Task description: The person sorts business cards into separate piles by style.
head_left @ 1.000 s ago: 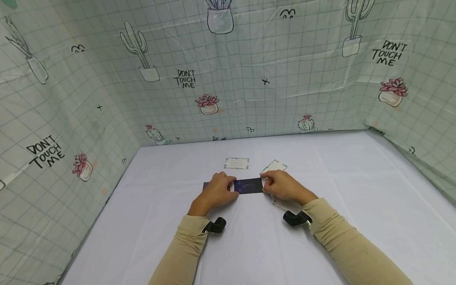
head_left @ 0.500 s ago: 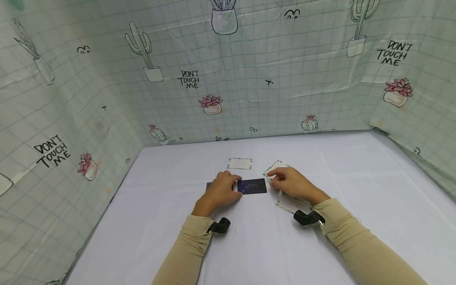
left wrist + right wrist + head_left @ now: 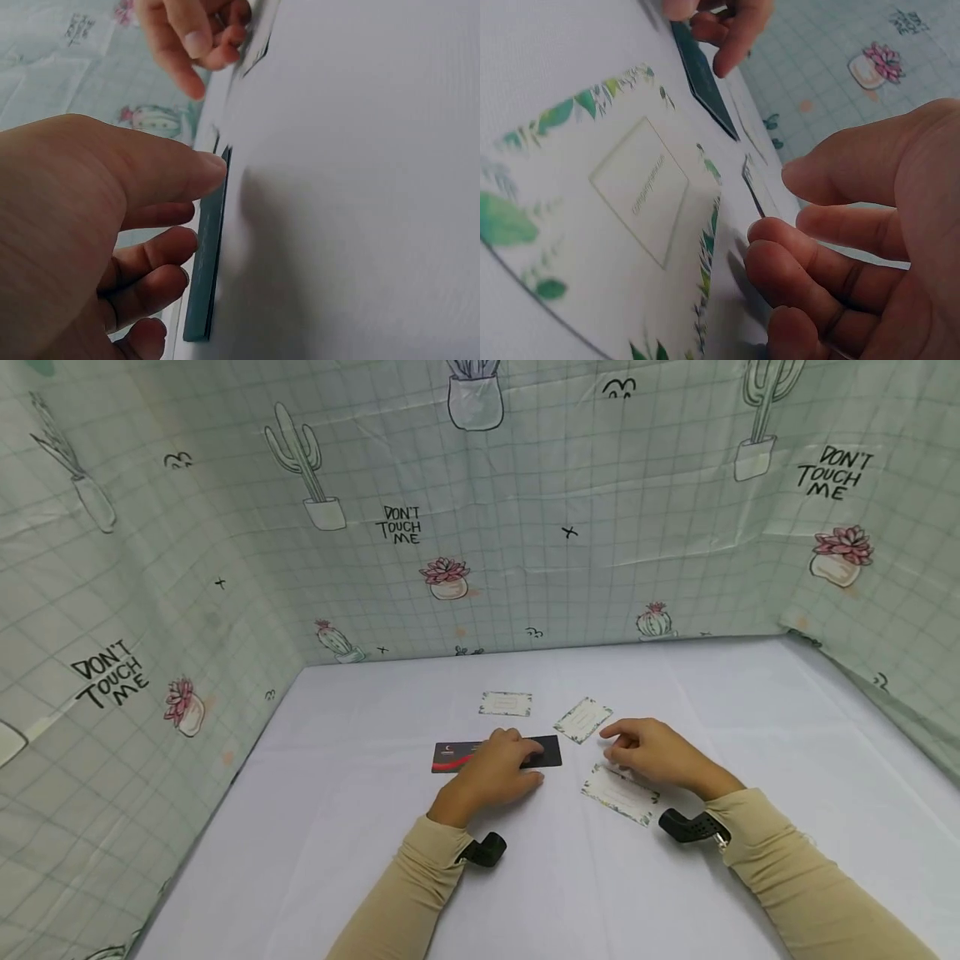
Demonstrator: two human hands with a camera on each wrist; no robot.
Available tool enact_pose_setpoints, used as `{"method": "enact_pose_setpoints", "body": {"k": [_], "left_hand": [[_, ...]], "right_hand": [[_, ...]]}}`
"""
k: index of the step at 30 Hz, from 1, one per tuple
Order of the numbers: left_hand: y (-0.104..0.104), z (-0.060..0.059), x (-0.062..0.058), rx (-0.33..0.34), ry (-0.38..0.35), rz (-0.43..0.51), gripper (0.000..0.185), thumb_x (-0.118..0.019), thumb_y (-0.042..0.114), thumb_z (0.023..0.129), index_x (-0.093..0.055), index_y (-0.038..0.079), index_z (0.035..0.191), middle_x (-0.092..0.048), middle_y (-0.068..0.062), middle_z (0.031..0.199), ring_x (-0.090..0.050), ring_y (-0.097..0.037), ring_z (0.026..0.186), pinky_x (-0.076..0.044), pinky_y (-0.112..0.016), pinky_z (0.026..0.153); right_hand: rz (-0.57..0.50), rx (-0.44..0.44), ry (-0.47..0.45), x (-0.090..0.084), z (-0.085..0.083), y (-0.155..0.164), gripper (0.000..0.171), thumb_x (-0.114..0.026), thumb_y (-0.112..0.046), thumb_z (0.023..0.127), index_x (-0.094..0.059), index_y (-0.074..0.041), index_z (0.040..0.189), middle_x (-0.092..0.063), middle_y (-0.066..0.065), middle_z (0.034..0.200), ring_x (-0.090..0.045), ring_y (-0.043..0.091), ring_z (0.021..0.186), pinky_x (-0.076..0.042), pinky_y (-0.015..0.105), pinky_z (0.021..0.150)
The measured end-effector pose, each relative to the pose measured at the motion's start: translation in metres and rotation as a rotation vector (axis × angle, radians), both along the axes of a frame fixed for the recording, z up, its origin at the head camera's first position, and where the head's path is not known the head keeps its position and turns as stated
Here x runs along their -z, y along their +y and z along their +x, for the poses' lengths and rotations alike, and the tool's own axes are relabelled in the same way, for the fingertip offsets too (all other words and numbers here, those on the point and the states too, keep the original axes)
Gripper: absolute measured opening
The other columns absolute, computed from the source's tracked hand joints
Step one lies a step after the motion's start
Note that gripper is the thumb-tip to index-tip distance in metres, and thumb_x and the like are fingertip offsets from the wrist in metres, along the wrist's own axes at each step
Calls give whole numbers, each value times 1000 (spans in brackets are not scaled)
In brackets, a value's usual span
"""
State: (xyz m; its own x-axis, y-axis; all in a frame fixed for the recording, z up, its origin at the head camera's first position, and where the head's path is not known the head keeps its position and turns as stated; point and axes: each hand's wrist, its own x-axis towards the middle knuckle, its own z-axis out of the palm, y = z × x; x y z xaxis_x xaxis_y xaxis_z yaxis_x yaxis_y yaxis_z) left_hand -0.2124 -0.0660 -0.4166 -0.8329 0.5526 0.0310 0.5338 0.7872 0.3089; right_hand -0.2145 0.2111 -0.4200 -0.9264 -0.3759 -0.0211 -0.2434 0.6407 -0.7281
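My left hand (image 3: 495, 772) is over two dark cards lying in a row. Its fingers are loosely bent, with the thumb at the near side of the right-hand dark card (image 3: 552, 752); whether it touches the card I cannot tell. Left of the hand shows the other dark card (image 3: 448, 758), with a red stripe and white logo. The hand hides where the two meet. To the right, my right hand (image 3: 663, 756) hovers with nothing in its fingers. Beneath and beside it lie a leaf-bordered white card (image 3: 637, 187) and a tilted white card (image 3: 583, 720).
Another white card (image 3: 506, 703) with a patterned border lies behind the dark cards. A white cloth covers the table (image 3: 360, 718). Grey-green curtain cloth (image 3: 525, 485) with cactus drawings stands at the back and both sides.
My right hand has let go of the right-hand dark card and moved right, uncovering the white cards. My left hand has released that card's left edge and shifted right over it, revealing the red-striped card.
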Motion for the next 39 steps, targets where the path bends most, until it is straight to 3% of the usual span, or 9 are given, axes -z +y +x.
{"method": "enact_pose_setpoints", "body": {"k": [6, 15, 21, 26, 31, 34, 37, 39], "left_hand": [[15, 3, 1, 0, 22, 19, 33, -68, 30, 94, -72, 15, 123, -55, 5, 92, -48, -15, 92, -41, -30, 80], [43, -8, -1, -113, 115, 78, 31, -69, 32, 94, -75, 14, 118, -62, -2, 96, -54, -19, 90, -45, -34, 76], [59, -18, 0, -191, 217, 8, 31, -67, 35, 95, -74, 14, 117, -65, -6, 104, -57, -25, 98, -46, -42, 81], [68, -23, 2, -267, 209, -11, 34, -65, 38, 96, -73, 13, 118, -64, -7, 111, -55, -26, 106, -44, -47, 87], [71, -25, 5, -298, 205, -37, 42, -64, 45, 95, -72, 14, 122, -63, -8, 115, -53, -26, 107, -42, -47, 88], [72, -26, 6, -311, 194, -57, 44, -65, 49, 93, -73, 13, 118, -61, -9, 112, -52, -26, 105, -41, -47, 88], [72, -26, 7, -322, 174, -84, 47, -66, 54, 91, -75, 12, 111, -60, -9, 109, -51, -26, 104, -39, -48, 89], [73, -27, 7, -331, 163, -101, 49, -66, 57, 90, -75, 11, 107, -60, -8, 107, -51, -26, 104, -39, -48, 89]], "right_hand": [[21, 57, 11, 0, -4, 11, 36, -64, -16, 94, -65, 1, 125, -68, 1, 88, -61, 16, 77, -46, 33, 71], [8, 96, 1, 4, -26, 15, 37, -64, -19, 96, -64, 1, 126, -69, 5, 91, -61, 17, 77, -48, 34, 68], [-21, 122, -92, 1, -33, 20, 41, -63, -22, 97, -61, 4, 129, -70, 7, 90, -64, 18, 77, -50, 33, 67], [-33, 159, -173, 4, -41, 17, 45, -61, -26, 99, -58, 2, 134, -68, 8, 87, -62, 19, 71, -52, 33, 62], [37, 195, -169, 5, -45, 11, 53, -59, -25, 99, -50, 1, 143, -66, 7, 79, -57, 18, 61, -50, 33, 57], [149, 199, -114, 5, -45, 6, 57, -57, -28, 98, -47, 0, 147, -69, 12, 88, -61, 23, 73, -51, 41, 71], [263, 204, -64, 6, -44, 0, 58, -56, -31, 98, -48, -3, 148, -68, 22, 117, -62, 35, 103, -47, 52, 89], [305, 205, -42, 6, -44, -3, 57, -56, -32, 97, -50, -4, 147, -58, 25, 134, -55, 41, 121, -43, 58, 97]]}}
